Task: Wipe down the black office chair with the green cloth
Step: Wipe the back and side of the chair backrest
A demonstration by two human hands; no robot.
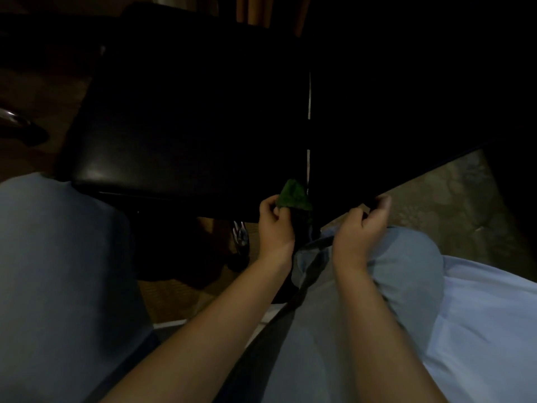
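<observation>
1. The black office chair (pixel 174 126) stands ahead; its seat is dimly lit.
2. Both forearms reach forward. The right hand (pixel 361 231) has its grip curled on a black panel's (pixel 392 112) near edge.
3. The left hand's (pixel 274 225) grip pinches the green cloth (pixel 293 194).
4. The cloth sits bunched at the seat's near edge.

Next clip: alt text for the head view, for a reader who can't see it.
In dim light, a person's left hand holds a crumpled green cloth at the near edge of a glossy black office chair. The right hand curls round the edge of an adjoining dark panel.
</observation>
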